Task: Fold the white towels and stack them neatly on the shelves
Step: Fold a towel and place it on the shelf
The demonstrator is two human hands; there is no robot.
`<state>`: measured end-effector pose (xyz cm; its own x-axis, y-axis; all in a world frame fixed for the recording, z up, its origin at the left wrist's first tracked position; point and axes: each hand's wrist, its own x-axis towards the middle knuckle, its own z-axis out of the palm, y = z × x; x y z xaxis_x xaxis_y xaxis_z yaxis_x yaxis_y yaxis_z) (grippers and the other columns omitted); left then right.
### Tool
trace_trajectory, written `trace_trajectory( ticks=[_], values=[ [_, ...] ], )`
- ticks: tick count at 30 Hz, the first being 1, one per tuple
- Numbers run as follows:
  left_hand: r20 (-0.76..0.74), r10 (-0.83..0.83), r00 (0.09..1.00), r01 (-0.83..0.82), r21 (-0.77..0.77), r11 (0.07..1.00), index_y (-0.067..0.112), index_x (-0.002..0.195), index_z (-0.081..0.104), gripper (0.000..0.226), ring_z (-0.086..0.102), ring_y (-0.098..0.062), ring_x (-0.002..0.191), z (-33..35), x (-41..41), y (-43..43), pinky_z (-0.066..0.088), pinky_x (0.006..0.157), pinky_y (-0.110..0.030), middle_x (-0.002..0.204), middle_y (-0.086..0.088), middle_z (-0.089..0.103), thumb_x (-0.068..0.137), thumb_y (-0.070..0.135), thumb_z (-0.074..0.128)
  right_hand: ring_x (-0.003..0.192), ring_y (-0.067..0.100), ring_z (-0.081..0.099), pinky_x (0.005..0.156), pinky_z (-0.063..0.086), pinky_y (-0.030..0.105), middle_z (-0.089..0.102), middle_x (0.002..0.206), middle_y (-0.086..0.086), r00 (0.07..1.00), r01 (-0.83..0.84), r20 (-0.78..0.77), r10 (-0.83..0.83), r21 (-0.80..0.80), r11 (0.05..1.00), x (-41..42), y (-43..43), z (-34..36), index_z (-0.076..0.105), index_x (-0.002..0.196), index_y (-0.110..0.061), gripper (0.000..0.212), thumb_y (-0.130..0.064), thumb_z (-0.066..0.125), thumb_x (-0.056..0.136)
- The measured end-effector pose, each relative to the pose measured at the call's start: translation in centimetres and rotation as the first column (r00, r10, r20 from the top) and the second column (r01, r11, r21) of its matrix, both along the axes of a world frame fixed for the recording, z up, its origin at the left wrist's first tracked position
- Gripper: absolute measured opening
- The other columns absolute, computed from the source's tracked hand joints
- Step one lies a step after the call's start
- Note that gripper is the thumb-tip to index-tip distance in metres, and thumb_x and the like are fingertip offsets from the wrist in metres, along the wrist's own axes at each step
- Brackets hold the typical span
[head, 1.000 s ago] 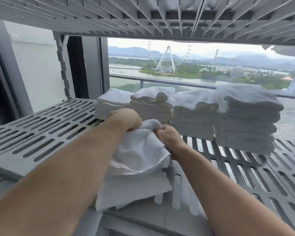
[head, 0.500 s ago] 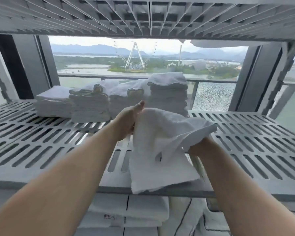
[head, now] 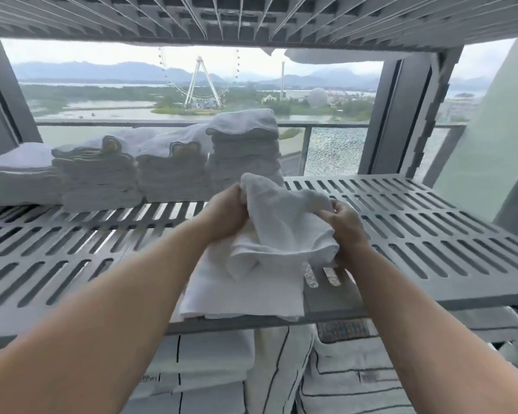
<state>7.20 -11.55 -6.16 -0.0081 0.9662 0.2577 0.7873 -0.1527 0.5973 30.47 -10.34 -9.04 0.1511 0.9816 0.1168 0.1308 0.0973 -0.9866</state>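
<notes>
Head view: the towel [head: 284,222] is bunched up between the two hands, just above the middle of the slotted grey shelf [head: 431,234]. The left hand [head: 225,213] grips the towel's upper left side, its fingers curled into the cloth and its back turned to the camera. The right hand [head: 346,227] pinches the right edge, thumb on top and fingers tucked under the fold. The hands are apart, with the crumpled bulk of the towel filling the space between them. One rounded corner stands up beside the left hand, and a thick roll sags below both wrists.

Under that roll a flat white layer [head: 245,291] lies on the shelf, reaching to its front edge. It touches the bunched part, but whether it is the same towel or another I cannot tell.

At the back of the shelf, left of the hands, four stacks [head: 174,171] of folded white towels stand in a row, touching or nearly so. The rightmost stack [head: 245,147] is the tallest, and its foot lies just behind the raised corner of the held towel. The right part of the shelf is bare grating.

An upper shelf [head: 251,16] of the same grating runs overhead. Below the front edge lie folded white linens [head: 210,369] with thin dark lines. Behind it all is a window [head: 335,144] – water, green land, hills and a Ferris wheel [head: 199,79] show beyond.
</notes>
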Motion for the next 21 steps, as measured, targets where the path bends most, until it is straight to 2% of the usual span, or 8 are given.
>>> trace_trajectory(
  ticks=[3, 5, 7, 9, 12, 15, 18, 21],
  values=[
    [0.005, -0.187, 0.982, 0.186, -0.160, 0.969, 0.024, 0.107, 0.069, 0.032, 0.064, -0.015, 0.099, 2.9, -3.0, 1.1, 0.045, 0.087, -0.031, 0.105, 0.008, 0.071, 0.098, 0.047, 0.049, 0.095, 0.031, 0.071, 0.086, 0.059, 0.048, 0.074, 0.099, 0.008, 0.979, 0.065, 0.194, -0.071, 0.036, 0.997, 1.5, 0.8, 0.6, 0.071, 0.109, -0.015, 0.031, -0.010, 0.067, 0.078],
    [-0.279, -0.144, 0.949, 0.103, -0.158, 0.982, 0.023, 0.109, 0.065, 0.040, 0.056, -0.015, 0.099, 4.1, -4.2, 2.7, 0.037, 0.087, -0.027, 0.108, 0.008, 0.065, 0.100, 0.052, 0.040, 0.096, 0.025, 0.070, 0.090, 0.057, 0.040, 0.075, 0.098, 0.003, 0.901, 0.099, 0.416, -0.121, 0.073, 0.992, 1.9, 1.3, 1.0, 0.071, 0.112, -0.022, 0.030, -0.014, 0.066, 0.083],
    [-0.564, 0.029, 0.825, -0.030, 0.007, 1.000, 0.024, 0.105, 0.061, 0.035, 0.053, -0.019, 0.092, 4.5, -4.6, 4.0, 0.037, 0.080, -0.030, 0.106, 0.000, 0.063, 0.101, 0.045, 0.033, 0.099, 0.022, 0.069, 0.091, 0.053, 0.032, 0.075, 0.101, 0.001, 0.785, 0.116, 0.596, -0.172, 0.132, 0.985, 1.5, 1.8, 1.1, 0.071, 0.112, -0.022, 0.030, -0.011, 0.059, 0.087],
    [-0.631, 0.243, 0.737, -0.129, 0.221, 0.967, 0.025, 0.114, 0.059, 0.035, 0.059, -0.028, 0.102, 3.7, -4.2, 4.3, 0.047, 0.084, -0.038, 0.113, -0.007, 0.062, 0.098, 0.039, 0.031, 0.095, 0.020, 0.068, 0.083, 0.049, 0.025, 0.076, 0.101, 0.000, 0.720, 0.108, 0.651, -0.239, 0.236, 0.966, 0.2, 1.6, 1.1, 0.072, 0.111, -0.020, 0.028, -0.010, 0.057, 0.088],
    [-0.326, 0.362, 0.873, -0.225, 0.391, 0.893, 0.019, 0.098, 0.055, 0.018, 0.066, -0.035, 0.094, 0.7, -3.7, 3.7, 0.050, 0.075, -0.039, 0.102, -0.010, 0.068, 0.095, 0.033, 0.044, 0.082, 0.011, 0.067, 0.070, 0.043, 0.022, 0.076, 0.089, -0.009, 0.748, -0.050, 0.648, -0.140, 0.266, 0.963, -2.5, 1.1, 1.2, 0.076, 0.100, -0.026, 0.015, -0.027, 0.065, 0.089],
    [-0.111, 0.299, 0.948, -0.256, 0.296, 0.920, 0.022, 0.080, 0.051, 0.020, 0.065, -0.033, 0.087, -2.2, -4.0, 3.6, 0.041, 0.065, -0.034, 0.090, -0.007, 0.070, 0.085, 0.041, 0.054, 0.088, 0.008, 0.065, 0.074, 0.046, 0.025, 0.073, 0.093, -0.013, 0.719, -0.244, 0.684, 0.122, 0.084, 0.966, -4.4, 1.3, 0.7, 0.076, 0.102, -0.029, 0.028, -0.052, 0.067, 0.088],
    [-0.019, 0.109, 0.994, -0.105, 0.155, 0.982, 0.025, 0.085, 0.065, 0.026, 0.064, -0.028, 0.093, -3.2, -4.5, 3.7, 0.049, 0.074, -0.035, 0.092, 0.000, 0.072, 0.087, 0.046, 0.049, 0.085, 0.013, 0.063, 0.074, 0.048, 0.034, 0.069, 0.090, -0.007, 0.666, -0.293, 0.728, 0.165, 0.052, 0.955, -5.3, 2.2, 0.0, 0.072, 0.094, -0.026, 0.041, -0.065, 0.061, 0.087],
    [0.212, -0.109, 0.971, 0.096, 0.070, 0.993, 0.031, 0.100, 0.075, 0.029, 0.066, -0.014, 0.102, -3.5, -4.3, 3.4, 0.051, 0.089, -0.034, 0.102, 0.011, 0.074, 0.097, 0.042, 0.048, 0.084, 0.014, 0.061, 0.071, 0.047, 0.033, 0.065, 0.092, -0.005, 0.655, -0.310, 0.739, 0.161, 0.068, 0.948, -5.7, 2.9, -0.6, 0.068, 0.091, -0.026, 0.046, -0.071, 0.060, 0.084]
  ],
)
